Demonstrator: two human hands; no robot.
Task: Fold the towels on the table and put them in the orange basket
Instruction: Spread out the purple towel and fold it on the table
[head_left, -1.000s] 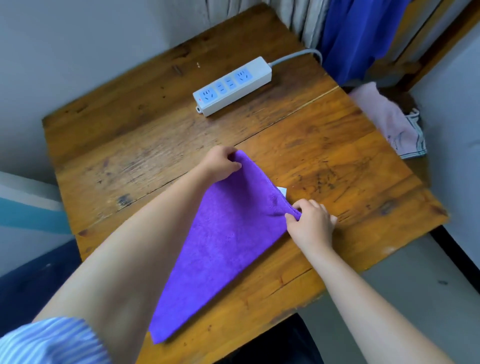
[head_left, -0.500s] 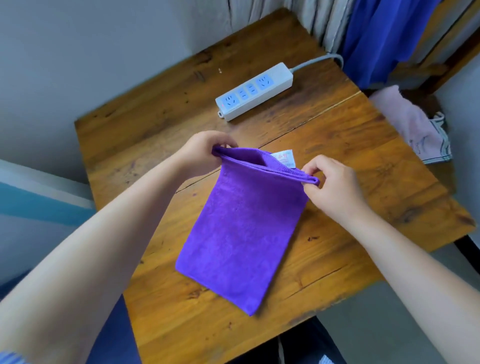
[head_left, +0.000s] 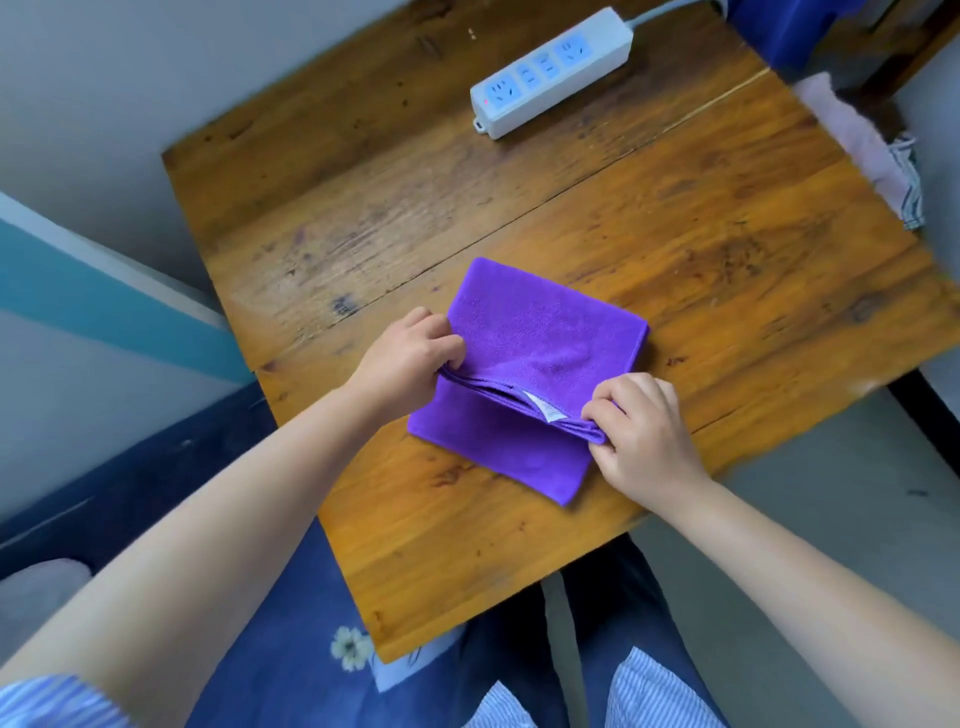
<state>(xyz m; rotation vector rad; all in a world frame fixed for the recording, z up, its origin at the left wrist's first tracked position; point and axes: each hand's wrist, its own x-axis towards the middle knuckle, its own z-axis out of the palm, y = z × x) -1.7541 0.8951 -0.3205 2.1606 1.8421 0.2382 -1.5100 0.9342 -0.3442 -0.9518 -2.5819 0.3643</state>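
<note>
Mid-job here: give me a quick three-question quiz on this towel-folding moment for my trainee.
1. True or false: both hands grip the purple towel.
2. What peeks out between the towel's layers near the right hand? A) a white tag B) a coin C) a pen
3. What lies at the far side of the wooden table?

Key
1. True: the left hand pinches one end of the folded edge, the right hand the other.
2. A, the white tag.
3. A white power strip.
</note>
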